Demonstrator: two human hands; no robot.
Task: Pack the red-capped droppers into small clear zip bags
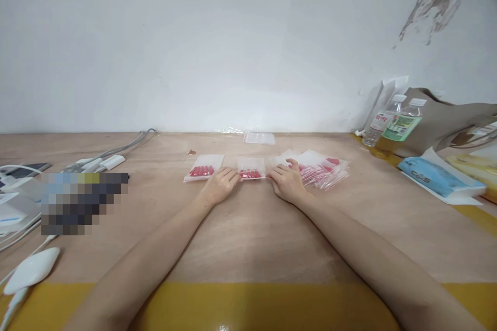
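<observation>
A small clear plastic bag (251,164) with several red pieces along its lower part lies on the table between my hands. My left hand (222,185) is closed, fingertips at the bag's lower left corner. Across from it, my right hand (287,181) pinches at the lower right corner, its index finger slightly raised. To the left is another filled bag (204,165), or a short stack of them, with red pieces in a row. Beside my right hand spreads a loose pile of similar bags (326,169), partly hidden by the hand.
Flat clear bags (259,138) lie near the wall. On the right stand two bottles (402,126), a blue tissue pack (438,176) and a grey bag (435,119). Cables, chargers (112,162) and a white case (33,269) occupy the left side of the wooden table (240,248).
</observation>
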